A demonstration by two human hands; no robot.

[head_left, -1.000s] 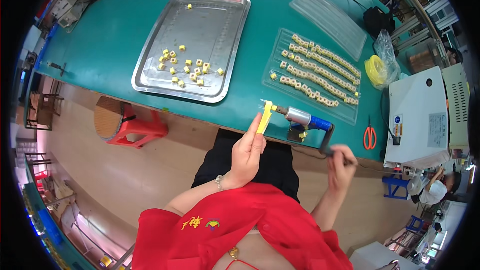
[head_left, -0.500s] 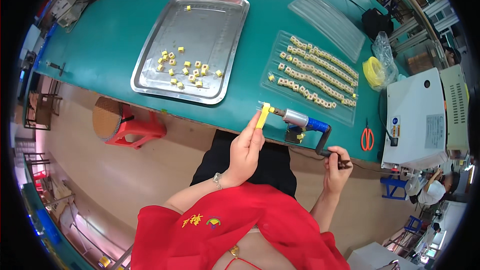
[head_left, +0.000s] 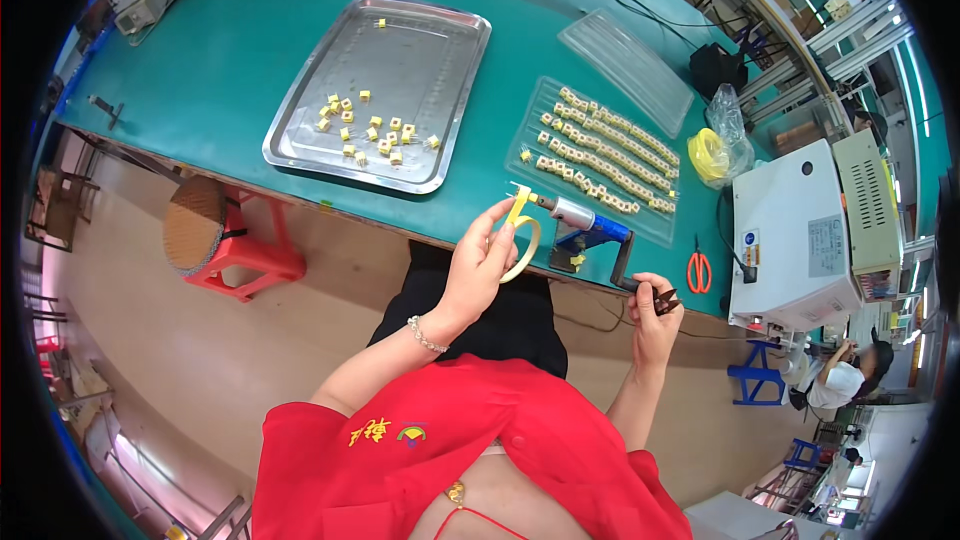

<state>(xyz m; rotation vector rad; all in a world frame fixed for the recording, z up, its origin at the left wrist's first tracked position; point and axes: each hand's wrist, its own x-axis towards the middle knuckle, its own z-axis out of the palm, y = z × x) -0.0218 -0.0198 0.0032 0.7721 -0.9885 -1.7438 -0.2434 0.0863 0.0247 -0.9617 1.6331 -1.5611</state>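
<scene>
My left hand (head_left: 482, 265) pinches a roll of yellow tape (head_left: 533, 250). From it a strip runs up to a small yellow part with thin pins (head_left: 521, 192), mounted on the tip of a hand-cranked winder (head_left: 573, 213) with a silver and blue body. My right hand (head_left: 652, 325) is closed round the grip of the winder's black crank (head_left: 622, 262). A dark pointed tool, seemingly snips (head_left: 666, 302), also sticks out of that hand. Just beyond the winder lies a clear plastic tray (head_left: 655, 225) with rows of small yellow-and-white parts.
A metal tray (head_left: 400, 50) with several loose yellow parts lies at the left. Behind the parts tray is another clear tray (head_left: 630, 65). Orange-handled scissors (head_left: 699, 272) lie right, beside a white machine (head_left: 790, 235). A red stool (head_left: 255, 255) stands below the table edge.
The tape roll has turned from edge-on to showing its open ring. Both hands stay at the winder. The whole view has shifted slightly.
</scene>
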